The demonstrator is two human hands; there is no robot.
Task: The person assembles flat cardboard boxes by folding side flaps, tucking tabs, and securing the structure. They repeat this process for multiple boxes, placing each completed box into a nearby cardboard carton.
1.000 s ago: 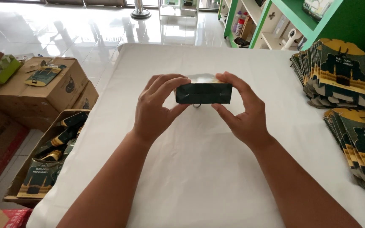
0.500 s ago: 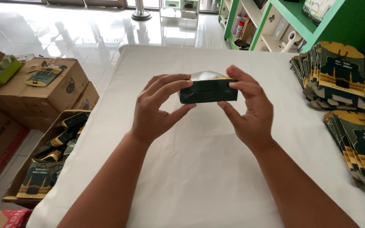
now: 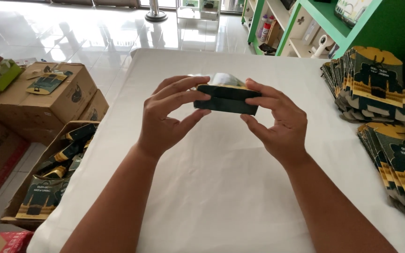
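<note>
Both my hands hold a small dark green carton (image 3: 226,99) above the white table (image 3: 221,197), near its middle. My left hand (image 3: 167,117) grips the carton's left end with thumb below and fingers on top. My right hand (image 3: 277,122) pinches its right end the same way. A shiny clear wrapping (image 3: 225,78) shows just behind the carton's top edge. What is inside the carton is hidden.
Two stacks of flat green-and-gold cartons lie at the right edge, one far (image 3: 371,84) and one near (image 3: 399,164). On the floor to the left stand an open box of finished cartons (image 3: 52,173) and closed cardboard boxes (image 3: 38,93). Green shelving (image 3: 305,28) stands behind.
The carton has stayed between both hands and has shifted slightly, tilting a little as the fingers adjusted along its top edge. My arms hold about the same place.
</note>
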